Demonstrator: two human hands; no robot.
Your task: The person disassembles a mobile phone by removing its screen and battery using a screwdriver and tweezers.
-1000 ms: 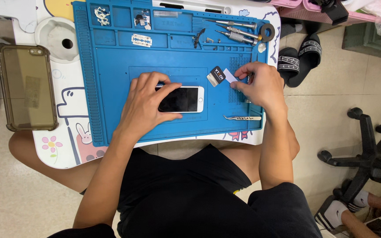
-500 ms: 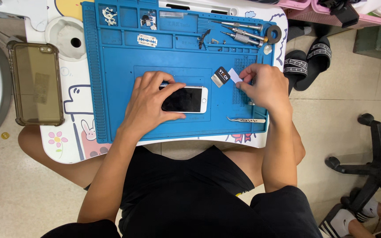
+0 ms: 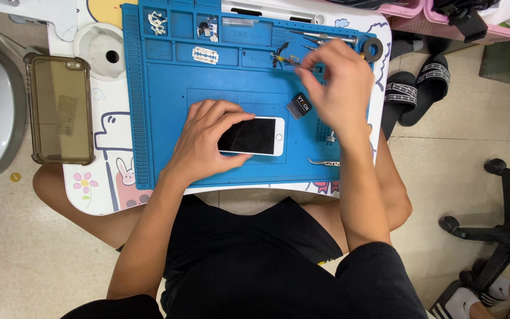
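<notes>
Left hand (image 3: 208,142): spread flat, fingers lightly curled over the left end of a white smartphone (image 3: 255,136), pressing it onto the blue work mat (image 3: 166,147); not wrapped around it, only resting on top. Right hand (image 3: 339,88): raised over the upper right part of the mat, fingers bunched and pinched together near the small tools (image 3: 284,58) lying along the mat's top edge; cannot tell whether anything is actually held between the fingertips.

Smartphone: lying face up, long side left to right, in the recessed middle field of the mat; dark screen, white bezel, right end uncovered. Just beside its upper right corner, a small black block (image 3: 300,105), tilted. Below the right hand, curved tweezers (image 3: 323,161) near the mat's lower right edge. In the upper trays, a razor blade (image 3: 205,55) and small parts. Left of the mat, on the white lap table (image 3: 98,195), a smoky transparent phone case (image 3: 60,109), well apart from the phone.
</notes>
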